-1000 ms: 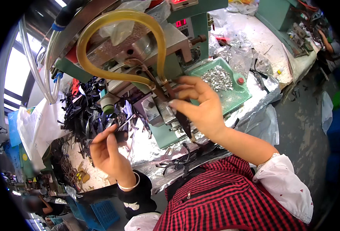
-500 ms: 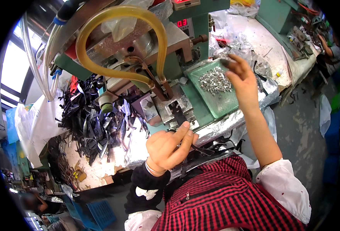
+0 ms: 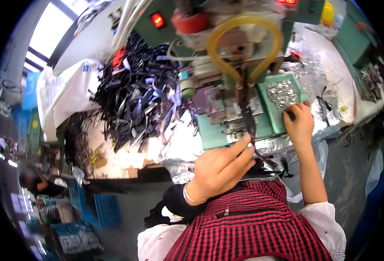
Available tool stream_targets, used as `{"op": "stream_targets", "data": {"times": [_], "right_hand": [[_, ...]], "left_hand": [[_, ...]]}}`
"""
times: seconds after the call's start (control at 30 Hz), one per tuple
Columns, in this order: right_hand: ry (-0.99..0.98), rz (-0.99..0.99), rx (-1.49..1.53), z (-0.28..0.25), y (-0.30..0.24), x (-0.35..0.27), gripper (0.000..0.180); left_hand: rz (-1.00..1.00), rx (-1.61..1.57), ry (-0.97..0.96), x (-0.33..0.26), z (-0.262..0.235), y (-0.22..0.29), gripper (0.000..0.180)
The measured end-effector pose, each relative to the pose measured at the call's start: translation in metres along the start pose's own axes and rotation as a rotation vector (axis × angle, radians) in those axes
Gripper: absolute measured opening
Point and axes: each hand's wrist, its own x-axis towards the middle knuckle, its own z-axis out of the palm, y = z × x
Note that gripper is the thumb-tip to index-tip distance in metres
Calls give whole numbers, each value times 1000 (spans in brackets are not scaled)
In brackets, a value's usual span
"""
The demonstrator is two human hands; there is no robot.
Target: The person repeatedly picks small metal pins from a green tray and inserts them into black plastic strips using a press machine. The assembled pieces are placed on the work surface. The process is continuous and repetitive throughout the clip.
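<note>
My left hand [image 3: 222,168] has its thumb and fingers closed on the near end of a black strap [image 3: 248,119]. The strap's far end lies on the metal die [image 3: 255,105] of a bench press, beneath the tool. My right hand [image 3: 300,124] is at the near right edge of a green tray [image 3: 279,125]. Its fingers are bent round toward the thumb, and anything between the tips is too small to make out. Small shiny metal pieces [image 3: 282,93] lie heaped in the tray. A yellow hose [image 3: 211,43] loops above the die.
A large heap of black strap pieces [image 3: 133,95] covers the bench left of the press. Beside it hangs a white plastic sack [image 3: 63,100]. Clear plastic bags [image 3: 316,56] lie beyond the tray. A blue crate [image 3: 107,209] stands on the floor at left.
The view has swung left, so the press sits further right. My right hand has come down from above the tray to its near edge, its fingers curling in. The left hand keeps the strap.
</note>
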Motion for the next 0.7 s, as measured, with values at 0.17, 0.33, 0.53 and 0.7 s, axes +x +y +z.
{"op": "stream_targets", "data": {"times": [0.17, 0.33, 0.53, 0.7], "right_hand": [[-30, 385, 416, -17, 4, -9, 13], [-11, 201, 571, -7, -36, 28, 15], [12, 319, 592, -11, -18, 11, 14], [102, 368, 491, -35, 18, -29, 13]], "left_hand": [[-226, 480, 147, -22, -54, -56, 18], [-697, 875, -159, -74, -35, -158, 10], [-794, 918, -234, -96, -16, -206, 17], [-882, 576, -70, -116, -53, -205, 16]]}}
